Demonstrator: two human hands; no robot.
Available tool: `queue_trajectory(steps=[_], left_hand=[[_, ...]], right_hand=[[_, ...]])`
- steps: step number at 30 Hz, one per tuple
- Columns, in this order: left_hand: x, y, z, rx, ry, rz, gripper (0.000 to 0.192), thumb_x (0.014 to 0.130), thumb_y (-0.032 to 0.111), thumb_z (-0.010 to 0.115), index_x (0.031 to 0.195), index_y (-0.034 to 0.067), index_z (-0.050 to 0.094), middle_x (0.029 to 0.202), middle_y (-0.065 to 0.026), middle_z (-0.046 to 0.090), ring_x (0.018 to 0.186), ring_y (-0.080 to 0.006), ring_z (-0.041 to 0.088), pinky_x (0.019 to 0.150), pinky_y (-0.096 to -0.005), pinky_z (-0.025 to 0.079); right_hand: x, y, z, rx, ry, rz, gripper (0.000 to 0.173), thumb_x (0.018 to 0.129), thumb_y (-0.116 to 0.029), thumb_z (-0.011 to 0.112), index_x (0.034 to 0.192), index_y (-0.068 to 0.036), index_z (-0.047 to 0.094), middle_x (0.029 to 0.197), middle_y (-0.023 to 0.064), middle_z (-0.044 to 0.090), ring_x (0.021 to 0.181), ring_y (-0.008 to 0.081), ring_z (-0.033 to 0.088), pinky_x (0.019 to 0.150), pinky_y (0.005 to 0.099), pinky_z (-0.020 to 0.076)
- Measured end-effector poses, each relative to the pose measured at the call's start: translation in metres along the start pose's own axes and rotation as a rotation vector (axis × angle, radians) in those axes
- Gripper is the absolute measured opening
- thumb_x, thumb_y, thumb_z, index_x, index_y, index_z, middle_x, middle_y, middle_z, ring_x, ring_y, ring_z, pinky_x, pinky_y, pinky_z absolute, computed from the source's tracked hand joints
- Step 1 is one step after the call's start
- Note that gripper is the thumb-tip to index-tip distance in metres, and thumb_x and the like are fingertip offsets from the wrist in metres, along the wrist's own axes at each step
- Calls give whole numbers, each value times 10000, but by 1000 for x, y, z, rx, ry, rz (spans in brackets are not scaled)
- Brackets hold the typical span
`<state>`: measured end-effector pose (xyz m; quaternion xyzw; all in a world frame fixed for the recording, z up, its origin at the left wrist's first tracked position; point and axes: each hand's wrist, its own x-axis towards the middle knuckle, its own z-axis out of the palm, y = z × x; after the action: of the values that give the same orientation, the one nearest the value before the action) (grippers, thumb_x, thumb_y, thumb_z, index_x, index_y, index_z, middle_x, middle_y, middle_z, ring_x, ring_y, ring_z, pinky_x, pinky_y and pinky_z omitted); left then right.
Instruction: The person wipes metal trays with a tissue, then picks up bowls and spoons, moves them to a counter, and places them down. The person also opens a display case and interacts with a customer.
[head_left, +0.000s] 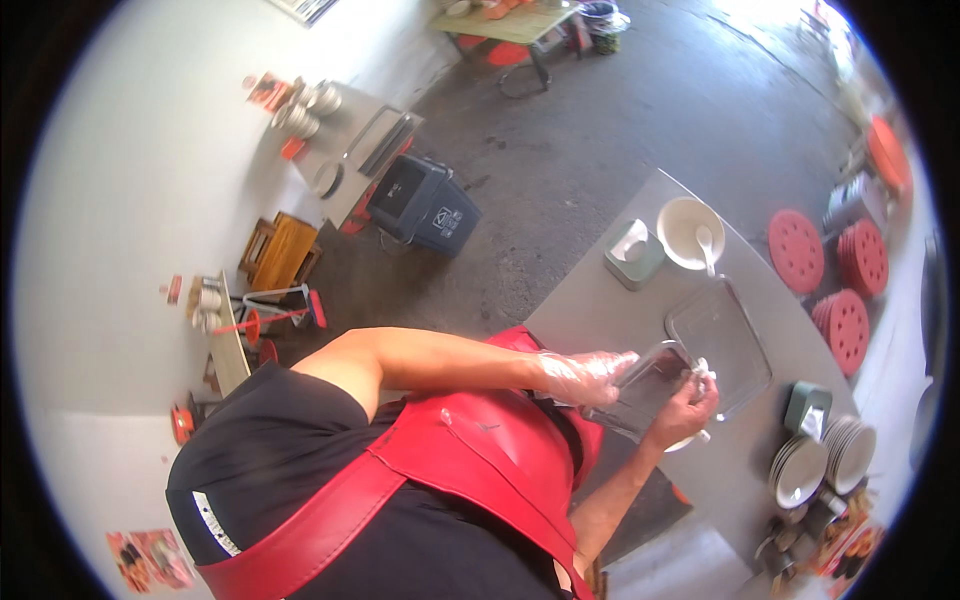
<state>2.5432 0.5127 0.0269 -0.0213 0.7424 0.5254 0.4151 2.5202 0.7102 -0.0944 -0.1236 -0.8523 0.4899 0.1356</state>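
Observation:
My left hand (589, 377), in a clear plastic glove, grips the near left edge of a clear plastic container (651, 390), tilted over the table's edge. My bare right hand (686, 409) pinches a white crumpled tissue (703, 369) at the container's far right rim. A larger clear tray (724, 341) lies on the grey table (585, 300) just beyond. Past it stand a white bowl (679, 232) with a white spoon (705, 249) in it and a green tissue box (634, 262). A white dish shows partly beneath the container.
Stacked plates (799, 472) and a second green tissue box (808, 405) stand at the table's right end. Red round stools (795, 251) are beside the table. A grey bin (427, 206) stands on the floor, near another table (360, 127) holding bowls and trays.

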Motion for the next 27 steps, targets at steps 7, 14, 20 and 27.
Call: queue_trajectory(steps=[7, 14, 20, 27], left_hand=[[8, -22, 14, -5, 236, 200, 441, 872, 39, 504, 1301, -9, 412, 904, -191, 604, 752, -258, 632, 712, -404, 521], [19, -60, 25, 287, 565, 349, 419, 905, 110, 570, 1297, 11, 461, 1125, -223, 627, 1029, -303, 635, 875, -406, 514], [1, -1, 3, -389, 178, -120, 387, 933, 74, 528, 1310, 14, 462, 1007, -84, 598, 875, -133, 589, 721, -329, 538], [1, 11, 10, -292, 122, -33, 520, 948, 51, 510, 1446, 15, 365, 1235, -110, 562, 1056, -177, 568, 867, -327, 514]], right_hand=[[-20, -26, 3, 92, -185, -402, 163, 914, -74, 643, 1064, -13, 650, 995, 120, 640, 937, 235, 629, 753, 328, 492], [-24, -13, -19, 169, -204, -36, 136, 863, -29, 663, 997, -11, 654, 965, 124, 651, 847, 267, 617, 787, 393, 497], [-43, -4, -26, -16, -311, -160, 87, 880, -55, 614, 962, -71, 638, 891, 167, 583, 748, 391, 600, 644, 480, 480], [-57, -15, -46, 47, -273, -148, 182, 853, -1, 626, 1016, -80, 638, 932, 151, 590, 854, 330, 626, 733, 424, 515]])
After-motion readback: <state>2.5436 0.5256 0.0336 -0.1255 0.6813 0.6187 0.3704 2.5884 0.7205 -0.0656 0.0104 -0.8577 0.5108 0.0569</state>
